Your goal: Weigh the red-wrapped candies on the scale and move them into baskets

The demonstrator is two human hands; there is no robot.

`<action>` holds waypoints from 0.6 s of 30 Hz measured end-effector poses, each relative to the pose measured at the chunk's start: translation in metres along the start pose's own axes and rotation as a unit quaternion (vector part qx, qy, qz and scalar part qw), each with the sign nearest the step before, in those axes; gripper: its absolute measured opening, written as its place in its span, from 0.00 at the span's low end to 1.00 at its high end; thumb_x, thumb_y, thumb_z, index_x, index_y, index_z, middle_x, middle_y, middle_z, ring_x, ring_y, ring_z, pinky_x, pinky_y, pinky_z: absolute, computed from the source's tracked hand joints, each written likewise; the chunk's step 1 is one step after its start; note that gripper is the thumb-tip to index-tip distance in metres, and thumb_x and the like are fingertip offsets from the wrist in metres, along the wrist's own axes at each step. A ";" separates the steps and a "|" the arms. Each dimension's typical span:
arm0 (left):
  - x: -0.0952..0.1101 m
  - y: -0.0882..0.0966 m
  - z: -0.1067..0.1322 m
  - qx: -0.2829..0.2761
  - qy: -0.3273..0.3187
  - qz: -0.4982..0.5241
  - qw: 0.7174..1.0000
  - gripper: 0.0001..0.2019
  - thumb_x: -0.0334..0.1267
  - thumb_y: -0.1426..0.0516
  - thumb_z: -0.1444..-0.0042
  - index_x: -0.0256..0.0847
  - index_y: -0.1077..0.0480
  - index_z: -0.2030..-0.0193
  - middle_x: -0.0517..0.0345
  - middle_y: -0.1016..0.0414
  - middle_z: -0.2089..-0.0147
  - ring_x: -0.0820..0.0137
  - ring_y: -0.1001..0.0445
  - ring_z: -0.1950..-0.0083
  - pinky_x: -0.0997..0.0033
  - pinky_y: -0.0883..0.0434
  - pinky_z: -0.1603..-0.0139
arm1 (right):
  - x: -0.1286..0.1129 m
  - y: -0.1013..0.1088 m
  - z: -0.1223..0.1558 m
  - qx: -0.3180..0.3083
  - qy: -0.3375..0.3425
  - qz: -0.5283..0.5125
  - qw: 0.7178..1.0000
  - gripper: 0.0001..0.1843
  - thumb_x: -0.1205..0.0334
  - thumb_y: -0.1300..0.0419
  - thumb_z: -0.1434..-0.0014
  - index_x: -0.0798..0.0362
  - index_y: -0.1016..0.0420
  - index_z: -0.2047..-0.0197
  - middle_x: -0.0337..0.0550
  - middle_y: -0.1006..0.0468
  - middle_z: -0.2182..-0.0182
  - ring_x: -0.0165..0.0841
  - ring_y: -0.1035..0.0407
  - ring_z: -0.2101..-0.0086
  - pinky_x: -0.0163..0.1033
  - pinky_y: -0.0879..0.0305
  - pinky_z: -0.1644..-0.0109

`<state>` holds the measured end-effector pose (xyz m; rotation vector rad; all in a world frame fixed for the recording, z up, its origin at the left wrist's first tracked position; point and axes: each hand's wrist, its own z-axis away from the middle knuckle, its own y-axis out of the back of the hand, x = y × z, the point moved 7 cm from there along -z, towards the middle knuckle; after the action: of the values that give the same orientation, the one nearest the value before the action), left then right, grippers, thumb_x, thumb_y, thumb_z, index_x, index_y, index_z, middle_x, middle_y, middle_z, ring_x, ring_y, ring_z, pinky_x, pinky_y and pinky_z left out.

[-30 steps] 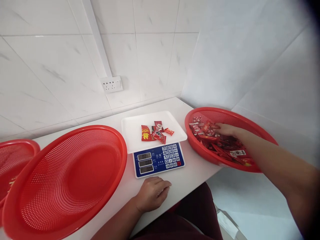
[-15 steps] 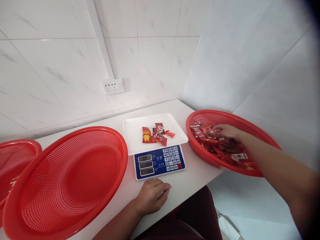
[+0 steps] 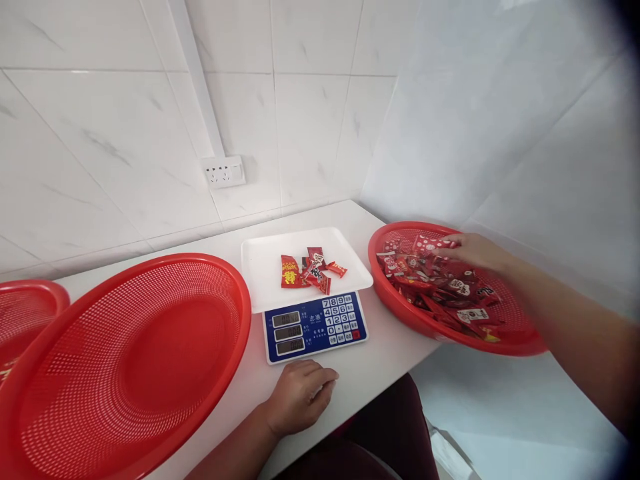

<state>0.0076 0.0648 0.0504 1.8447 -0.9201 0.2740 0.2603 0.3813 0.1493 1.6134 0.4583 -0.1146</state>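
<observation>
My right hand is over the right-hand red basket, its fingers closed on the edge of a red snack packet with white dots. Under it lies a heap of small red snack packets. My left hand rests on the table just in front of the scale, fingers curled in, with nothing showing in them. On the scale's white tray sit several packets, among them a red one with yellow print and a small orange-red one.
A large red mesh basket stands left of the scale, with nothing visible in it. Another red basket is partly in view at the far left. The white table meets a tiled wall with a socket.
My right hand has moved slightly right and up within the basket, lifting the dotted packet above the heap. My left hand stays in place; the view has shifted slightly.
</observation>
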 end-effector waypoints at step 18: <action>-0.004 -0.002 0.001 -0.022 0.033 0.005 0.999 0.10 0.33 0.50 0.42 0.40 0.29 0.58 0.54 0.24 0.69 0.70 0.27 0.69 0.74 0.32 0.68 | -0.189 -0.045 0.052 -0.083 0.240 -0.051 0.966 0.14 0.50 0.45 0.44 0.51 0.31 0.73 0.40 0.24 0.74 0.33 0.32 0.71 0.35 0.41 0.69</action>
<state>0.0059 0.0667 0.0464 1.7809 -0.8835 0.3166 0.0819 0.2901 0.1671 1.4467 0.9012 0.2379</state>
